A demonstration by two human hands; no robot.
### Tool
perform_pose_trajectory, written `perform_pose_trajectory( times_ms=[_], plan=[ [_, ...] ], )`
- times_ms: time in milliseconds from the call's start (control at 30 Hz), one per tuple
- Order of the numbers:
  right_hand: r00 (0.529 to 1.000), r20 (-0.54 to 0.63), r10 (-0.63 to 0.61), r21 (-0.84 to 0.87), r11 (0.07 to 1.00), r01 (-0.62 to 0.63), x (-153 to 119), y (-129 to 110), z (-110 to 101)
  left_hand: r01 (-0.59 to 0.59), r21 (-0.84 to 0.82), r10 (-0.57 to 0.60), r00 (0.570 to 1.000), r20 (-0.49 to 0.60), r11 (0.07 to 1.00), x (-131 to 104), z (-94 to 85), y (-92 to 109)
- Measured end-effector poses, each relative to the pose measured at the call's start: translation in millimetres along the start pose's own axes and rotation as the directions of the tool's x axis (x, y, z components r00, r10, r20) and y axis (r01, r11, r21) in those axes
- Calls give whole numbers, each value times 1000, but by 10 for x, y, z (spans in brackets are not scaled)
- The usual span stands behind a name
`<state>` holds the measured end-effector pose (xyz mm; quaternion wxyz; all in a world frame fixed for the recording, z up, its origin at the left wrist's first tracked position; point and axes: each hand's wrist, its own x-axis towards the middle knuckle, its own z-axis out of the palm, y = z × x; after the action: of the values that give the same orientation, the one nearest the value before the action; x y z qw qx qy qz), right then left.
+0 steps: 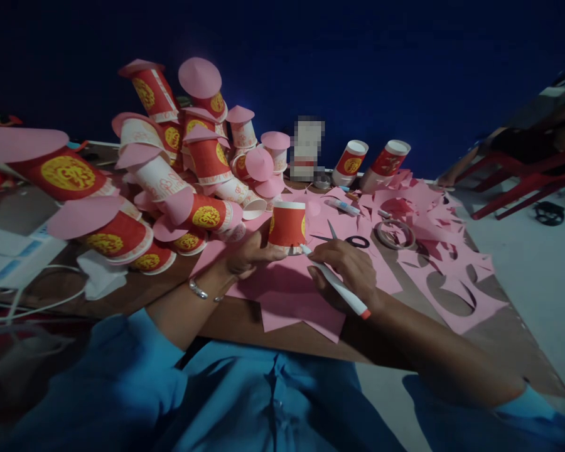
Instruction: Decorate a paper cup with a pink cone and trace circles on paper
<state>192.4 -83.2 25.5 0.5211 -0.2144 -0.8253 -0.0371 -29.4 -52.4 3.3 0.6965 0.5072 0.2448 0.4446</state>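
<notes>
My right hand (346, 270) pinches a slim white pen (335, 284) with a red cap, its tip at the foot of the red paper cup (287, 226) that my left hand (249, 254) steadies upside down, fingers curled against its base on a matte pink paper sheet (287, 301). Its jagged corners overhang the near table edge (245, 333). Beyond lie scissors (346, 238), one tape ring (394, 233), curly pink offcuts (452, 282), two upright cups (371, 160) and a heap of pink-capped cups (183, 176).

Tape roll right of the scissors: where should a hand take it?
The tape roll lies flat on the pink paper, apart from the scissors. Come from above and pinch its ring wall, one finger inside the open centre; the flat pose leaves little side to grip.
</notes>
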Motion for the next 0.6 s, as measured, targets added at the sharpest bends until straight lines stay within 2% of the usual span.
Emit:
perform_pose_trajectory(
  times_ms=[267, 600],
  plan=[
    [1000, 22, -4, -2, 1000, 4, -9, -5, 1, 0, -39, 3, 997, 76, 999, 3, 37, 36],
    [999, 32, -14, 16, 1000, 14, -3, 3, 16, 9, -44, -5, 997, 78, 999, -1, 34, 36]
  ],
)
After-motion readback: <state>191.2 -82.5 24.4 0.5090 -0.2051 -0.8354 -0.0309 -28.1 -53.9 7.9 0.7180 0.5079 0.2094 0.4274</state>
